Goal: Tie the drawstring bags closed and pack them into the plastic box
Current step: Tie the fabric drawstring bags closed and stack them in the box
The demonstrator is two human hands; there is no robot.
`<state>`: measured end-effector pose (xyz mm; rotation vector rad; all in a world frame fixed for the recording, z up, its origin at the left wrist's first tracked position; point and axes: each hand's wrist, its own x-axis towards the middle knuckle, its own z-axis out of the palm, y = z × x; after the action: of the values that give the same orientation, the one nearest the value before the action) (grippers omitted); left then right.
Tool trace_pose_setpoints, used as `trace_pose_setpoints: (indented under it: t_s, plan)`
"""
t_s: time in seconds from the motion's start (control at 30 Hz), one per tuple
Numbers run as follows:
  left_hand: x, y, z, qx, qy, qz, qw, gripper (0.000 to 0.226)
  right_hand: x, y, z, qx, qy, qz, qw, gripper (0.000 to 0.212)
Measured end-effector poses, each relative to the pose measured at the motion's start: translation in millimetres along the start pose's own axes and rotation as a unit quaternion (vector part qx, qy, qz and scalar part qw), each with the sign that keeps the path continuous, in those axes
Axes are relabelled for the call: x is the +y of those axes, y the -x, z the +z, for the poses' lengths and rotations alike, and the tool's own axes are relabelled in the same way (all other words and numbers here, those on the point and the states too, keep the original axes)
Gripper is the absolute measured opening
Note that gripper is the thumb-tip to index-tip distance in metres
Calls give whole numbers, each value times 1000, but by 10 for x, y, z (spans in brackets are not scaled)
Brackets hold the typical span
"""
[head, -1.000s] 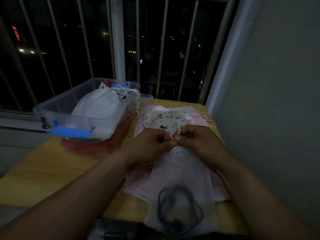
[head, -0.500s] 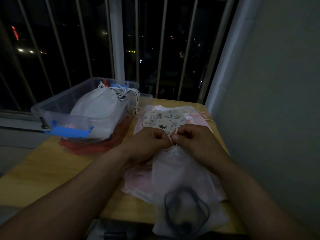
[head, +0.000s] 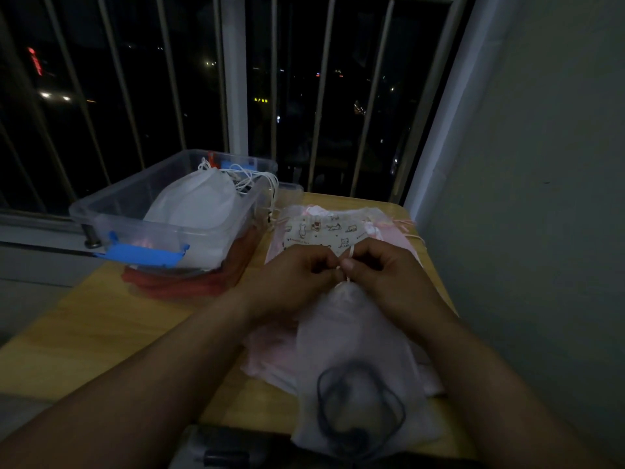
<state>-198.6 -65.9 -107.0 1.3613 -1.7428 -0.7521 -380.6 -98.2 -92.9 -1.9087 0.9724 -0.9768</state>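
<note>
While both hands, left hand [head: 297, 282] and right hand [head: 382, 275], pinch the thin pale drawstring [head: 350, 262] between them to knot it, the translucent white fabric bag [head: 351, 360] lies just below, the clear plastic box [head: 162, 211] left of them.

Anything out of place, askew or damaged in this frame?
Only minor: white drawstrings spill over the plastic box's right rim instead of lying inside. The left hand and right hand pinch the cord of the white bag; nothing looks damaged.

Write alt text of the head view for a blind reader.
The left hand and right hand pinch the drawstring at the neck of a white bag on a table. A clear plastic box holds another white bag.
</note>
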Motion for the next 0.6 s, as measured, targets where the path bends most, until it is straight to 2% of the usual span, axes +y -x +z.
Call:
trace_pose_setpoints:
  t_s: [0.1, 0.2, 0.37, 0.43, 0.6]
  plan:
    - [21, 36, -45, -13, 45, -14, 999, 19, -9, 10, -21, -3, -55, 35, 998, 11]
    - [1, 40, -22, -3, 70, -18, 997, 24, -8, 10, -24, -10, -61, 53, 997, 14]
    - [-76, 7, -92, 28, 50, -22, 998, 25, 40, -3, -66, 21, -70, 80, 994, 17]
    - [-114, 9, -122, 25, 16, -25, 999, 23, 78, -13, -74, 36, -57, 84, 994, 19]
    - [-117, 62, -151, 36, -114, 31, 992, 18, 117, -32, -91, 62, -45, 82, 994, 23]
